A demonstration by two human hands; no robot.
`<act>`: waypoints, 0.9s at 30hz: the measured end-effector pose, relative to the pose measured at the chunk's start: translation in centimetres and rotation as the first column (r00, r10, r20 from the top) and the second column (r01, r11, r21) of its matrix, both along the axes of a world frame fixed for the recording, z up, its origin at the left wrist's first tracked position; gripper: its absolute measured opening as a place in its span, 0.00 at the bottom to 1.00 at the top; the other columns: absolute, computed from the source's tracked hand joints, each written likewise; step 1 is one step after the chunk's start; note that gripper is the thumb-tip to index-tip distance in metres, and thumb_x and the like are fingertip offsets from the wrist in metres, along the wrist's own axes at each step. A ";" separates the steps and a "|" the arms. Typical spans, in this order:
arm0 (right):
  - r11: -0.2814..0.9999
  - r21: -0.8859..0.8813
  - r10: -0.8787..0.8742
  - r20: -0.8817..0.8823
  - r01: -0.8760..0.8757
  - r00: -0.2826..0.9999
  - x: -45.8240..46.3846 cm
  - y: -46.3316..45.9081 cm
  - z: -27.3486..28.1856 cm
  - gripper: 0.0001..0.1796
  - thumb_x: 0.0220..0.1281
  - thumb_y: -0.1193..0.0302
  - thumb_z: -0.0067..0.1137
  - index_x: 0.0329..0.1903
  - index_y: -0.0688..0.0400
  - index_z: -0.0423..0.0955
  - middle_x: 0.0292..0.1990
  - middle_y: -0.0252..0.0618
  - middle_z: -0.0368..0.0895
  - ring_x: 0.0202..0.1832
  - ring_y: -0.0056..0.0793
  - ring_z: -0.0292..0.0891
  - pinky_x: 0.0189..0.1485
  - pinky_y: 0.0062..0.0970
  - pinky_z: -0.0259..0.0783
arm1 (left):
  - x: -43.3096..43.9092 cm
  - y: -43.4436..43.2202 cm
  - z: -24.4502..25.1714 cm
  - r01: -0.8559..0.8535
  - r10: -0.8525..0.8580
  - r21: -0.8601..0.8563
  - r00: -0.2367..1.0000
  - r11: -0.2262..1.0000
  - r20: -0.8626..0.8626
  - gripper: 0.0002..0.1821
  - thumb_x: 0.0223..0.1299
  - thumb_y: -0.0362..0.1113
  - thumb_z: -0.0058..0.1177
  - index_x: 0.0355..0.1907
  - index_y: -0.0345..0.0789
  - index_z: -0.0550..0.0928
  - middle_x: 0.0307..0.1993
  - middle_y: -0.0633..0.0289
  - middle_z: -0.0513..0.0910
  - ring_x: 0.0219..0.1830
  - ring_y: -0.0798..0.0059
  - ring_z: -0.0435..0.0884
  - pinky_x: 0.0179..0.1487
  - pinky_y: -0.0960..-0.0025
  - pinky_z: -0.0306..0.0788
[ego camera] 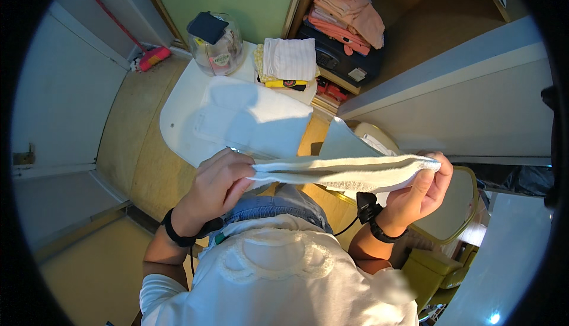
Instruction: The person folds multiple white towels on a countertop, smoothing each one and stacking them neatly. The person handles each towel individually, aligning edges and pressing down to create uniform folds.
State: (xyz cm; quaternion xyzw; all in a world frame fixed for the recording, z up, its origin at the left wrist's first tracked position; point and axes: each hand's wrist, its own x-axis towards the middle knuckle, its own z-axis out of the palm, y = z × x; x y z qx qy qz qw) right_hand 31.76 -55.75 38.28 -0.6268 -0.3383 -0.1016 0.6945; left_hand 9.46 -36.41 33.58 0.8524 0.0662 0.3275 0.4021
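Note:
A folded white cloth (338, 172), perhaps a towel, is stretched between my hands in front of my waist. My left hand (226, 177) pinches one end with thumb and fingers. The other end is gripped by my right hand (422, 190). The cloth's layers hang slightly apart along its length. Beyond it, a flat pale cloth (275, 117) lies on the white table (178, 126). A stack of folded fabrics with a white cloth (289, 57) on top sits at the table's far side.
A clear jar (218, 53) with a dark cloth on its lid stands on the table. Folded pink clothes (346, 10) rest on a black safe (333, 59) in the cabinet. A pink broom (153, 58) leans at the left wall. A gold-framed mirror (453, 206) is at the right.

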 end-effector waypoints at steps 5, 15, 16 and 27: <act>0.999 0.025 -0.020 -0.021 0.021 1.000 0.5 0.2 -0.2 0.16 0.69 0.64 0.56 0.45 0.66 0.69 0.37 0.37 0.73 0.38 0.21 0.67 0.44 0.19 0.64 | 0.7 0.7 1.2 0.018 -0.003 0.070 0.976 0.997 -0.219 0.12 0.57 0.35 0.63 0.40 0.33 0.79 0.32 0.55 0.81 0.31 0.58 0.81 0.34 0.64 0.74; 0.985 -0.114 0.125 -0.014 -0.126 0.992 1.3 2.0 -1.9 0.10 0.72 0.72 0.52 0.48 0.67 0.69 0.41 0.39 0.75 0.42 0.21 0.70 0.49 0.20 0.67 | -1.3 5.5 -1.6 -0.105 0.122 0.063 0.882 0.992 -0.454 0.13 0.52 0.37 0.66 0.36 0.32 0.82 0.32 0.53 0.80 0.35 0.54 0.80 0.38 0.60 0.74; 0.978 -0.112 0.176 0.006 -0.174 0.984 1.7 2.5 -2.0 0.09 0.73 0.74 0.51 0.48 0.67 0.69 0.42 0.38 0.76 0.43 0.20 0.72 0.50 0.20 0.68 | -1.3 6.2 -1.4 -0.155 0.199 0.135 0.878 0.979 -0.435 0.12 0.52 0.36 0.66 0.36 0.32 0.82 0.32 0.54 0.80 0.35 0.54 0.80 0.37 0.60 0.74; 0.992 0.019 0.120 0.117 -0.123 0.986 5.5 5.1 -0.3 0.11 0.72 0.74 0.52 0.51 0.66 0.69 0.43 0.39 0.78 0.44 0.22 0.73 0.51 0.22 0.70 | -4.9 10.1 6.3 -0.552 0.668 0.498 0.741 0.669 -0.076 0.09 0.51 0.26 0.62 0.37 0.34 0.80 0.30 0.58 0.74 0.29 0.61 0.76 0.34 0.66 0.72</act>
